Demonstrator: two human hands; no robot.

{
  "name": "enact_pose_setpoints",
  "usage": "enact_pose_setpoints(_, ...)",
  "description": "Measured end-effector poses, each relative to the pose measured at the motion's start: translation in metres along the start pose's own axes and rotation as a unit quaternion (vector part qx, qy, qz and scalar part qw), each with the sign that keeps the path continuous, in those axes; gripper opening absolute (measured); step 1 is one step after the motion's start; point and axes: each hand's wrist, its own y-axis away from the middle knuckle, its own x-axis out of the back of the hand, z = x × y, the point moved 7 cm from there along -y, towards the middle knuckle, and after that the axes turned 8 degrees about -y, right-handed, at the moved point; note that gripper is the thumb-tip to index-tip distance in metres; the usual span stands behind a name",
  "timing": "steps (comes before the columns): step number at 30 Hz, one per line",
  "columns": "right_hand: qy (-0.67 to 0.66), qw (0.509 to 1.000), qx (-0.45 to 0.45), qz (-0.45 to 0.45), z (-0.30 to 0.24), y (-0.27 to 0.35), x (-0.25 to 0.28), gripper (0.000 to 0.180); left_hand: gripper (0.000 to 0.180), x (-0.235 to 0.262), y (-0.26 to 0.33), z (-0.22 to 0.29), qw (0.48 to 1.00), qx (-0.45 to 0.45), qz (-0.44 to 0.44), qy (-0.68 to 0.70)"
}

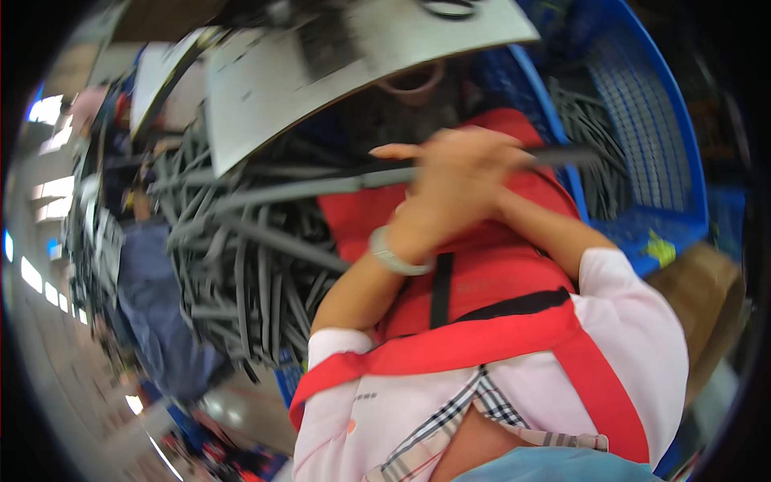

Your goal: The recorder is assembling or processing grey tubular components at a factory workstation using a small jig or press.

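A long grey fabric strip [305,189] runs across in front of me from the pile at the left, and its dark, blurred end [566,156] shows right of my hands. My left hand [446,193], with a pale band on its wrist, is closed on the strip. Overlapping it is my right hand [494,151], smeared by motion, so its fingers cannot be made out. One finger or thumb points left above the strip, and I cannot tell whose it is. Beneath both hands lies my red apron [482,281].
Many grey strips [265,273] are heaped at the left. A white tabletop [281,104] with dark items stands ahead. At the right, a blue plastic basket [662,153] holds more grey strips [590,128]. Dark blue cloth [165,297] hangs beyond the heap.
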Motion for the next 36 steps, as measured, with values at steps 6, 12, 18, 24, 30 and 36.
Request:
enact_pose_setpoints(6, -0.196, 0.957, -0.137, 0.164, -0.008, 0.003, 0.048, 0.036, 0.032, 0.092, -0.006, -0.018, 0.987, -0.009, -0.007, -0.163)
enact_pose_setpoints(12, -0.316, 0.895, -0.313, 0.043, 0.0, 0.016, 0.042, 0.036, 0.023, 0.098, 0.044, -0.08, 0.909, 0.287, -0.261, 0.15)
enact_pose_setpoints(18, 0.17, 0.982, -0.014, -0.081, -0.101, -0.023, 0.02, 0.054, 0.028, 0.115, 0.032, -0.067, 0.902, 0.266, -0.265, 0.215)
enact_pose_setpoints(24, 0.087, 0.99, -0.091, -0.059, -0.036, -0.054, 0.004, 0.051, 0.024, 0.125, 0.022, -0.084, 0.903, 0.274, -0.232, 0.235)
enact_pose_setpoints(30, 0.484, 0.865, 0.056, -0.118, -0.053, -0.1, 0.044, 0.03, 0.025, 0.161, 0.0, -0.082, 0.969, 0.146, -0.135, -0.145)
enact_pose_setpoints(36, 0.536, 0.837, 0.078, -0.072, -0.055, -0.153, 0.078, 0.038, 0.025, 0.181, -0.039, -0.109, 0.98, 0.166, -0.015, -0.106)
